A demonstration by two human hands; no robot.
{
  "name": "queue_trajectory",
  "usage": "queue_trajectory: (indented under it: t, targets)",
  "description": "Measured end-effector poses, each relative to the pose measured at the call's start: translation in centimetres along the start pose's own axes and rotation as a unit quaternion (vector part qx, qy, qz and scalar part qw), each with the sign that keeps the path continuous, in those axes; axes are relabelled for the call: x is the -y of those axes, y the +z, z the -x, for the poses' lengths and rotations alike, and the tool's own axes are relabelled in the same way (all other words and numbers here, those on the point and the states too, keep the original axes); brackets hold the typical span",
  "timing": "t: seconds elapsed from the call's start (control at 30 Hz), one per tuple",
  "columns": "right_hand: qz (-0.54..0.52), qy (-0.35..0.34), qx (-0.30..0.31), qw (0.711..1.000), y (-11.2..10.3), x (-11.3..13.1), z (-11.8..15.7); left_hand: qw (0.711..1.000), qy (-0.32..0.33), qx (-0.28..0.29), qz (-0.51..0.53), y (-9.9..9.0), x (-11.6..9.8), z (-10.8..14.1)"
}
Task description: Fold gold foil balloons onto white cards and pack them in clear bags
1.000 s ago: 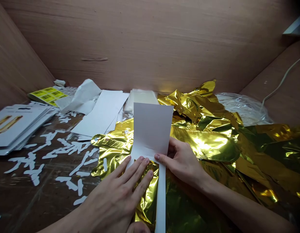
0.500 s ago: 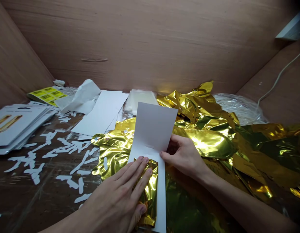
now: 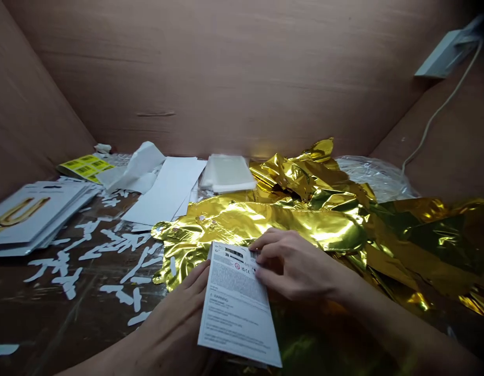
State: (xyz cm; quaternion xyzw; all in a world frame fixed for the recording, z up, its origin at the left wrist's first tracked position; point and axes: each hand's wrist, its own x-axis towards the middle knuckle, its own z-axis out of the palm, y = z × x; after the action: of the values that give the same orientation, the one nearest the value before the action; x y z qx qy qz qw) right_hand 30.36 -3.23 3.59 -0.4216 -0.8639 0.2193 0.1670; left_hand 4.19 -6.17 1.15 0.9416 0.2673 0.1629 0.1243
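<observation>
A folded white card (image 3: 236, 308) lies at the front centre, its flap of printed warning text facing up. At the card's upper right edge, by the fold, my right hand (image 3: 291, 263) is closed, with thumb and fingers pinching it. My left hand (image 3: 175, 318) reaches in from the left under the flap. The flap hides its fingertips and the folded gold foil piece seen there before. Just beyond both hands, a flat gold foil balloon (image 3: 261, 216) stretches across the table.
Card packs with a gold U picture (image 3: 24, 211) are stacked left, near yellow label sheets (image 3: 87, 168). Blank white cards (image 3: 167, 188) and clear bags (image 3: 228, 175) lie behind. White paper scraps (image 3: 65, 274) litter the table (image 3: 34, 324). More gold foil (image 3: 399, 240) is heaped right.
My right hand has brought the card's upright upper half down toward me, over my left fingers and the gold foil piece. The printed side now shows. The view has shifted slightly.
</observation>
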Motion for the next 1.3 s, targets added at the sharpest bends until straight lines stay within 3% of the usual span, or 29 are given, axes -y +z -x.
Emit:
queue_trajectory:
  t: [0.13,0.27,0.37,0.5,0.57,0.7,0.73,0.87,0.9,1.03,1.1,1.2,1.3]
  targets:
    - [-0.044,0.053,0.002,0.998,0.6,0.6,0.2,0.999,0.043,0.011,0.003,-0.8,-0.4,-0.2]
    - [-0.071,0.056,0.009,0.996,1.2,0.7,0.2,0.999,0.018,0.005,0.035,-1.7,-1.1,-0.9]
    - [-0.087,0.056,0.001,0.995,1.4,0.7,0.2,0.993,-0.005,0.034,0.117,-3.0,-0.9,-1.4]
    - [-0.118,0.045,-0.017,0.992,1.6,0.5,0.3,0.968,-0.046,0.109,0.222,-5.4,1.3,-1.2]
    - [-0.122,0.020,-0.034,0.992,1.8,0.3,0.3,0.964,-0.076,0.078,0.243,-6.4,2.7,-1.0]
    - [-0.099,-0.037,-0.057,0.993,2.1,-0.2,0.1,0.950,-0.128,0.126,0.255,-6.5,4.7,-0.9]
    - [-0.090,-0.044,-0.060,0.993,2.2,-0.3,0.1,0.954,-0.154,0.102,0.238,-6.2,5.0,-1.1]
    - [-0.066,-0.063,-0.079,0.993,2.3,-0.2,-0.1,0.956,-0.231,-0.106,0.150,-4.3,5.8,-1.6]
    - [-0.068,-0.067,-0.089,0.991,2.3,-0.1,-0.1,0.954,-0.228,-0.123,0.149,-4.0,5.8,-1.8]
    - [-0.108,-0.058,-0.138,0.983,2.6,0.4,-0.5,0.953,-0.173,-0.056,0.241,-3.4,5.4,-2.3]
    - [-0.179,-0.052,-0.157,0.970,2.8,0.4,-0.8,0.937,-0.163,-0.058,0.303,-3.4,5.0,-2.5]
    - [-0.363,-0.077,-0.148,0.917,2.9,0.2,-1.4,0.893,-0.170,-0.144,0.391,-3.6,4.6,-2.7]
    - [-0.472,-0.077,-0.083,0.874,2.9,0.0,-1.5,0.855,-0.168,-0.230,0.434,-3.7,4.3,-2.7]
